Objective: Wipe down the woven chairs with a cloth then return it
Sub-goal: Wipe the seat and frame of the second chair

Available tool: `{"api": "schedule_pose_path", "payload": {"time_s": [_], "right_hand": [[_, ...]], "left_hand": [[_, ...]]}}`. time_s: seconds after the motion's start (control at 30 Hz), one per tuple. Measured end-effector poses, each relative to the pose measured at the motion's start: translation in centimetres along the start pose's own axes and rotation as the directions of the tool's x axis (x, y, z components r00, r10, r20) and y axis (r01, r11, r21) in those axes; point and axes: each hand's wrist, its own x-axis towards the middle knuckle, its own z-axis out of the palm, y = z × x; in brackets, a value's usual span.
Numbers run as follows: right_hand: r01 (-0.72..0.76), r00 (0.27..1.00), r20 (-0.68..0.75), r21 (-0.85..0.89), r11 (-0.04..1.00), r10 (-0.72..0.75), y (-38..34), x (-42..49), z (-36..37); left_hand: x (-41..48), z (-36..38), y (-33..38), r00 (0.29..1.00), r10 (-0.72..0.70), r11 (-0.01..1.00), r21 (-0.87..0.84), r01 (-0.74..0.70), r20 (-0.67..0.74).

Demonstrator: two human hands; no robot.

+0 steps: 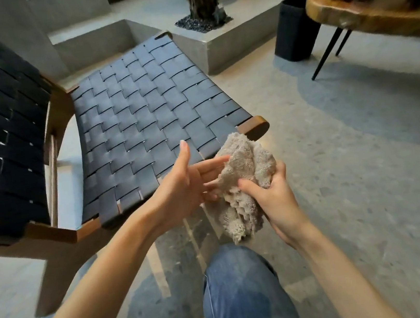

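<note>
A woven chair (pixel 141 109) with dark straps and a brown wooden frame stands at the left, its seat facing me and its backrest at the far left. A bunched beige cloth (pixel 243 173) hangs in front of the seat's near right corner. My right hand (pixel 274 198) grips the cloth, thumb pressed across its front. My left hand (pixel 188 186) is spread beside it, palm turned toward the cloth, straight fingertips touching its left side and thumb pointing up.
A wooden side table (pixel 372 12) on thin black legs stands at the upper right with decorative pieces on it. A black bin (pixel 293 29) sits beside it. A concrete planter (pixel 212 36) with a tree trunk stands behind the chair. My knee in jeans (pixel 242 290) is below.
</note>
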Motion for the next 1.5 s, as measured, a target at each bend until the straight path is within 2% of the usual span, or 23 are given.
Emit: {"api": "schedule_pose_path", "payload": {"time_s": [0.07, 0.13, 0.2, 0.27, 0.3, 0.37, 0.43, 0.5, 0.57, 0.67, 0.73, 0.8, 0.9, 1.03, 1.23, 1.33, 1.43, 1.5], "right_hand": [[0.066, 0.995, -0.072, -0.059, 0.996, -0.070, -0.3, 0.0, -0.5], [0.155, 0.969, -0.174, -0.121, 0.981, -0.174, -0.9, 0.0, -1.2], [0.268, 0.899, -0.292, -0.225, 0.937, -0.327, -1.2, 0.1, -1.5], [0.363, 0.802, -0.327, -0.398, 0.843, -0.500, -1.0, 0.8, -1.3], [0.384, 0.775, -0.305, -0.469, 0.795, -0.554, -0.7, 1.5, -1.0], [0.391, 0.766, -0.239, -0.565, 0.727, -0.597, 0.4, 3.3, 0.0], [0.368, 0.820, -0.148, -0.605, 0.707, -0.553, 1.6, 5.2, 1.1], [0.353, 0.887, 0.022, -0.675, 0.648, -0.460, 2.6, 6.5, 2.1], [0.355, 0.902, 0.145, -0.785, 0.508, -0.406, 3.2, 7.1, 2.1], [0.337, 0.883, 0.185, -0.889, 0.309, -0.431, 2.8, 7.9, 0.8], [0.361, 0.829, 0.294, -0.931, 0.054, -0.475, 2.7, 9.2, -0.6], [0.413, 0.767, 0.449, -0.892, -0.183, -0.459, 2.6, 11.1, -2.0], [0.484, 0.654, 0.590, -0.807, -0.338, -0.473, 2.3, 13.5, -3.4], [0.530, 0.536, 0.669, -0.741, -0.413, -0.514, 2.2, 14.8, -3.2], [0.710, 0.411, 0.827, -0.555, -0.433, -0.384, 3.3, 13.1, 3.4], [0.723, 0.403, 0.848, -0.526, -0.448, -0.345, 3.0, 13.5, 2.5], [0.663, 0.466, 0.824, -0.567, -0.489, -0.323, 1.3, 14.5, -1.1], [0.617, 0.527, 0.775, -0.631, -0.470, -0.349, 0.2, 15.1, -2.9]], "left_hand": [[-0.1, -0.5, 0.2, 0.987, 0.116, 0.972, 0.219, -0.090, -0.108], [-0.3, -1.3, 0.5, 0.938, 0.273, 0.887, 0.433, -0.160, -0.212], [-0.2, -2.6, 0.5, 0.867, 0.416, 0.781, 0.597, -0.185, -0.274], [0.1, -4.1, 0.3, 0.824, 0.492, 0.632, 0.766, -0.115, -0.282], [0.3, -4.8, 0.1, 0.818, 0.503, 0.567, 0.821, -0.067, -0.280], [0.6, -6.0, -0.4, 0.825, 0.498, 0.458, 0.889, 0.009, -0.265], [0.9, -7.1, -0.9, 0.847, 0.483, 0.365, 0.930, 0.037, -0.223], [1.0, -8.0, -1.4, 0.874, 0.431, 0.329, 0.941, 0.077, -0.223], [1.2, -8.7, -1.8, 0.894, 0.381, 0.301, 0.946, 0.121, -0.236], [1.3, -9.1, -2.0, 0.902, 0.367, 0.243, 0.960, 0.142, -0.227], [1.3, -9.3, -2.1, 0.905, 0.355, 0.200, 0.965, 0.169, -0.233], [1.2, -9.5, -2.2, 0.915, 0.318, 0.158, 0.965, 0.208, -0.249], [0.9, -10.1, -2.3, 0.930, 0.304, 0.097, 0.978, 0.185, -0.206], [0.6, -10.3, -2.6, 0.950, 0.255, 0.112, 0.981, 0.156, -0.180], [0.4, -10.9, -2.2, 0.953, 0.260, 0.035, 0.988, 0.152, -0.156], [0.3, -11.0, -2.2, 0.951, 0.273, 0.009, 0.989, 0.150, -0.147], [0.3, -10.8, -2.2, 0.950, 0.278, -0.007, 0.989, 0.148, -0.140], [0.3, -10.8, -2.3, 0.949, 0.286, -0.016, 0.989, 0.146, -0.135]]}}
